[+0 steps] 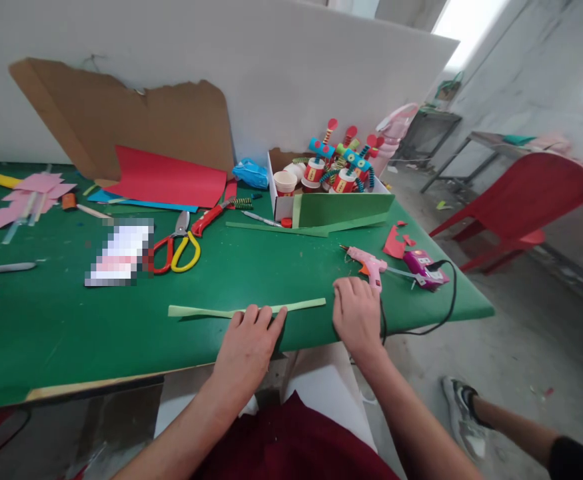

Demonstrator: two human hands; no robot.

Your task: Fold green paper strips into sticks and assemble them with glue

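A pale green paper strip point(191, 311) lies along the green table near its front edge. My left hand point(247, 341) rests on the strip's middle, fingers and thumb apart, pressing it to the surface. Just right of the strip's end, my right hand point(357, 313) is closed, its fingers curled under; anything inside them is hidden. Beyond that hand, close to its knuckles, lies a pink glue gun point(366, 259) with a glue stick at its back. Its black cord point(454, 293) runs off to the right. Scissors point(184, 247) with red and yellow handles lie farther left.
At the back, a white box point(272, 180) holds paper cups and spring-armed paper figures. Red paper sheets point(171, 177) lean by a brown cardboard piece point(131, 113). Pink paper pieces point(36, 193) lie left. A red chair point(526, 193) and another person's foot point(464, 413) are at right.
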